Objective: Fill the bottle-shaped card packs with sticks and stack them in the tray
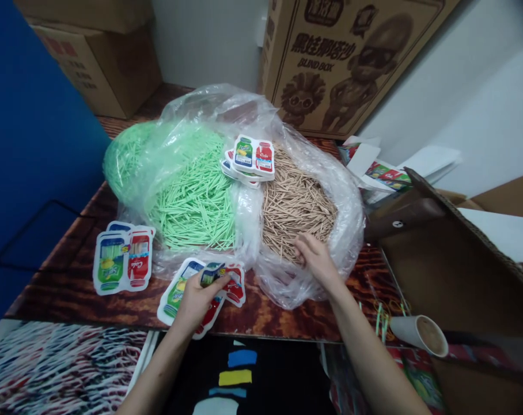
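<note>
My left hand is closed around a small bottle-shaped packet, held just above a few more such packets lying at the table's front edge. My right hand rests with fingers curled in the pile of brown sticks inside a clear plastic bag; whether it holds any sticks I cannot make out. A pile of green sticks fills a second clear bag to the left. Filled packets lie at the left, and another stack of packets sits on top of the bags.
The dark wooden table holds an open cardboard box at the right and a paper cup on its side. A printed carton and a brown carton stand at the back. Loose printed cards lie beyond the bags.
</note>
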The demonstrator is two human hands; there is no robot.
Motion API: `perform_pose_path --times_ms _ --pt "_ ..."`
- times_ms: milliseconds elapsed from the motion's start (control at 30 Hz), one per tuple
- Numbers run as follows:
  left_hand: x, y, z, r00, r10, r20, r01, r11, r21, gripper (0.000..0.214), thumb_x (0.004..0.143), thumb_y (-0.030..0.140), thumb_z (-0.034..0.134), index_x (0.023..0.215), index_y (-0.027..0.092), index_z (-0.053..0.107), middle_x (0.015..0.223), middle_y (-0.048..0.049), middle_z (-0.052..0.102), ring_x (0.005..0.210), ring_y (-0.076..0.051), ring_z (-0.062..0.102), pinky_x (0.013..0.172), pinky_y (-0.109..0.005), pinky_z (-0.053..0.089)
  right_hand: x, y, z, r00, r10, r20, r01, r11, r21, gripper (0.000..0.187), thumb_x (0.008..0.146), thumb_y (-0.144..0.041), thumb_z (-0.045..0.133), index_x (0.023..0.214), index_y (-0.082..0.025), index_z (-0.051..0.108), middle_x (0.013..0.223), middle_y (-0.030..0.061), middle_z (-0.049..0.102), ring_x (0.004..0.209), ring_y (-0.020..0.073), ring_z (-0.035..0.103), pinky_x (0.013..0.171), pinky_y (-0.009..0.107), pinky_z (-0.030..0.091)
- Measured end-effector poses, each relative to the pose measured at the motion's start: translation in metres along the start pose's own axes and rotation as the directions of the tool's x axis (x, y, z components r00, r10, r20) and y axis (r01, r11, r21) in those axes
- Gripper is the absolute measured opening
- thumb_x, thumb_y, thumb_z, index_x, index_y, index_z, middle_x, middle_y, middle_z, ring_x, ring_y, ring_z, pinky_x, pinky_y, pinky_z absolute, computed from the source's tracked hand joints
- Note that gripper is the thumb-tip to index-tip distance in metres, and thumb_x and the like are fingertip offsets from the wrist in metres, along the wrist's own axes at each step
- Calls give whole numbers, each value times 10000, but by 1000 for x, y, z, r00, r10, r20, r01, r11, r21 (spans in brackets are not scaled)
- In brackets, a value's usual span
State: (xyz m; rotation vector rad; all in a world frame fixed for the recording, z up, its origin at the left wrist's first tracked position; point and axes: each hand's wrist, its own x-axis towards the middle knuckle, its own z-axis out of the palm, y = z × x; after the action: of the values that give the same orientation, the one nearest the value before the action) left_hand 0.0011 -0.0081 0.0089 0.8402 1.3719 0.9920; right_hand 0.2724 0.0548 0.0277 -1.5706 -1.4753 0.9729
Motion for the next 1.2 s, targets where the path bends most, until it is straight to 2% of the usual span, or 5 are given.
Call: perform_pose_path --times_ms 200,433,700,933,1200 --pt "-3 1 10 998 26 58 -25 999 -22 217 644 340 760 724 142 720 729 -32 742 664 -186 661 654 -269 520 -5 10 15 960 -199 199 273 825 -494 164 892 -206 404 747 -214 479 746 9 534 694 167 509 650 272 381" --pt "-4 2 12 998 19 52 -18 1000 -18 233 644 352 754 737 139 726 721 -35 739 685 -204 666 680 -295 532 2 9 21 974 -128 185 223 445 -867 242 844 -18 371 914 -182 534 920 89 549 717 196 510 619 294 333" --pt "-3 -3 10 993 98 65 -100 995 25 186 688 318 726 747 142 711 742 -22 726 696 -180 644 684 -265 510 10 16 12 953 -287 93 240 536 -810 254 856 -24 316 835 -190 507 847 77 525 796 214 469 709 301 358" --pt "-2 -5 10 993 82 84 -87 995 58 167 684 317 730 686 151 712 732 -21 722 680 -172 628 669 -246 489 -2 19 27 968 -170 183 235 371 -898 239 844 -5 369 897 -181 523 939 100 528 832 220 475 697 301 349" --pt "-3 -10 9 995 77 61 -80 995 59 188 689 328 731 721 145 703 722 -17 710 673 -166 616 658 -247 486 5 13 14 967 -237 -88 174 876 -450 158 884 -189 387 758 -211 479 817 67 570 800 217 510 761 345 406"
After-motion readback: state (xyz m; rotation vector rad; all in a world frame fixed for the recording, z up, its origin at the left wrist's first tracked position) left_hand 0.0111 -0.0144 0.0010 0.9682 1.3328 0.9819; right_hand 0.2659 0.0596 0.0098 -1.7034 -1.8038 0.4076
